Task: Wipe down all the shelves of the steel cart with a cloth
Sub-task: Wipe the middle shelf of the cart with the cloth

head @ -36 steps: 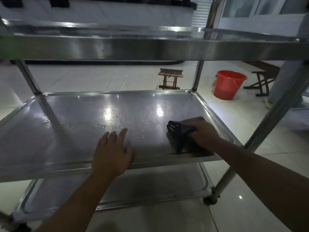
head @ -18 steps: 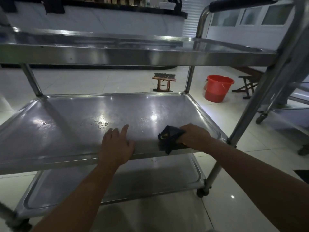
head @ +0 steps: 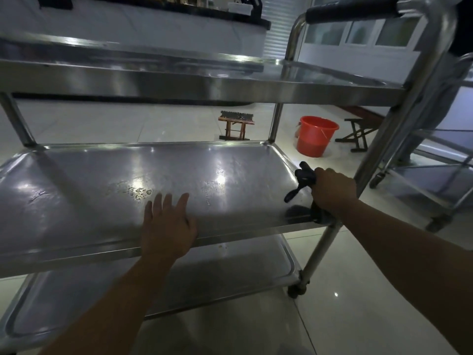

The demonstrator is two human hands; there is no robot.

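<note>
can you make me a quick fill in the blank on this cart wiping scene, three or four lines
1. The right hand grips a dark ____ at the right end of the middle shelf.
2. The left hand rests with straight fingers on the ____ shelf.
3. On the floor beyond the cart stands a bucket coloured ____.
4. The cart handle at top right has a ____ grip.

Missing words: cloth; middle; red; black

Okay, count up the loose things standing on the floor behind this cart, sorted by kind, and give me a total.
Red bucket: 1
Wooden stool: 1
Dark folding stool: 1
Total: 3
</note>
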